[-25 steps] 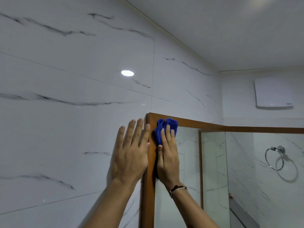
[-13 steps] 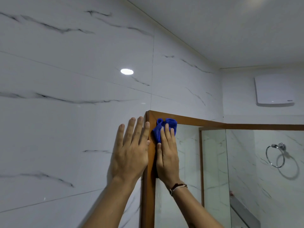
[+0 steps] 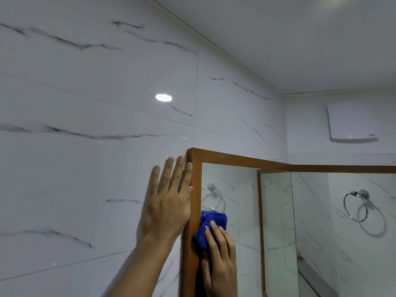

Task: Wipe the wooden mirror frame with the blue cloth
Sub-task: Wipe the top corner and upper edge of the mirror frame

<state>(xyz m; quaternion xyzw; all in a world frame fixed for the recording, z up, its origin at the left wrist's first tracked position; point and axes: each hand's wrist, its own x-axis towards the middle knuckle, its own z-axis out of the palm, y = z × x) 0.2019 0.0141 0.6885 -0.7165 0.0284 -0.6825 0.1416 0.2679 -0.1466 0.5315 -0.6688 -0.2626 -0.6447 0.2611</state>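
Note:
The wooden mirror frame (image 3: pixel 231 157) hangs on the white marble wall, its top-left corner in the middle of the view. My right hand (image 3: pixel 219 260) presses the folded blue cloth (image 3: pixel 209 224) flat against the frame's left upright and the glass edge, well below the corner. My left hand (image 3: pixel 168 202) lies flat and open on the wall tiles, fingers spread upward, its index finger touching the frame's outer left edge. The frame's lower part runs out of view.
A chrome towel ring (image 3: pixel 355 204) hangs on the right-hand wall, and its reflection shows in the mirror. A white box-shaped unit (image 3: pixel 352 123) is mounted high on that wall. The ceiling is close above. A grey ledge (image 3: pixel 317 279) sits at lower right.
My right hand has slid the blue cloth down the left upright from the top corner. My left hand has stayed flat on the wall.

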